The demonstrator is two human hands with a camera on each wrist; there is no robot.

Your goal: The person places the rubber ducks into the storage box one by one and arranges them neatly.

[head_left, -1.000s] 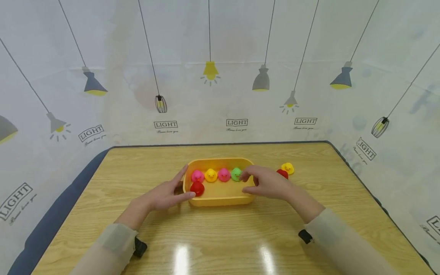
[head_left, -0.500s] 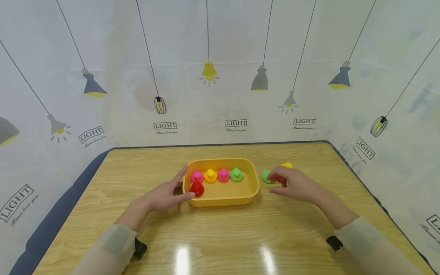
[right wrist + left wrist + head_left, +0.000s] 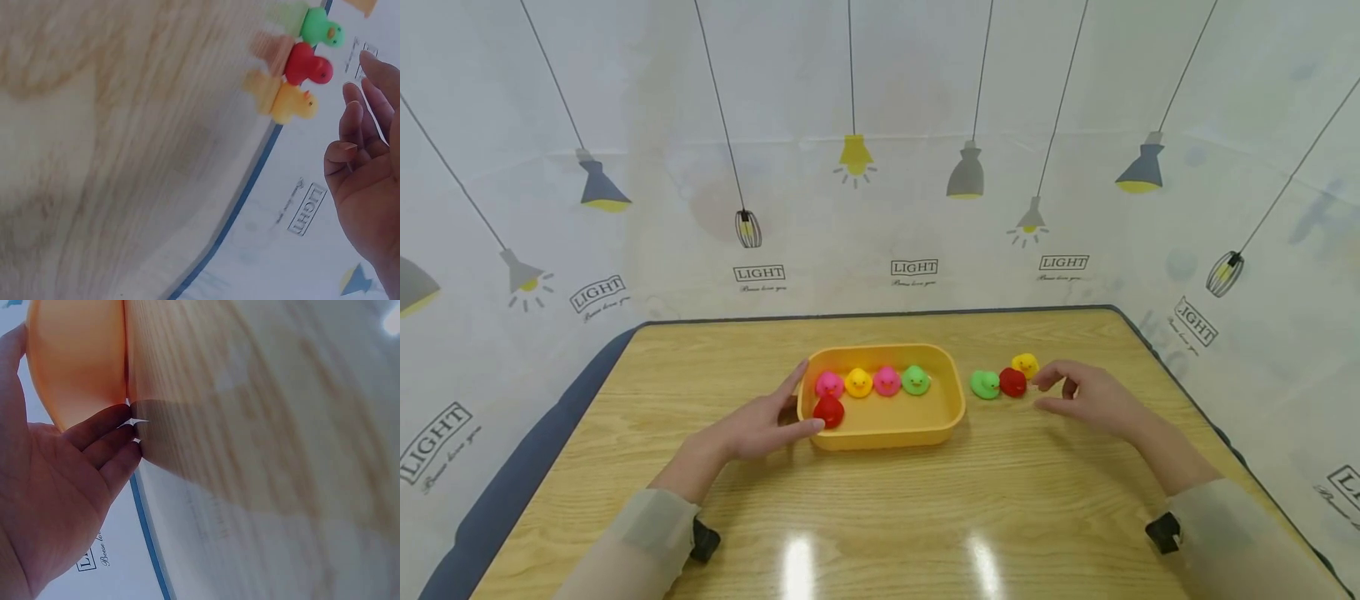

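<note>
A yellow-orange plastic tub (image 3: 898, 437) stands on the table. Inside, a pink duck (image 3: 830, 384), a yellow duck (image 3: 859, 383), another pink duck (image 3: 887, 382) and a green duck (image 3: 915, 381) form a row along the back. A red duck (image 3: 829, 412) sits in the front left corner. My left hand (image 3: 763, 427) rests against the tub's left end, thumb across the front corner, fingers extended. To the tub's right are a green duck (image 3: 985, 384), a red duck (image 3: 1012, 382) and a yellow duck (image 3: 1025, 365). Just right of them hovers my right hand (image 3: 1093, 398), fingers loosely bent, holding nothing.
The wooden table (image 3: 880, 517) has a dark edging along its back and sides. Behind it hangs a pale backdrop (image 3: 880, 225) printed with lamps and LIGHT labels. A black strap piece (image 3: 1165, 532) shows at the right cuff.
My right hand has moved right, from above the tub past the loose ducks. The loose green and red ducks, earlier hidden or partly covered, now show fully. My left hand stays at the tub.
</note>
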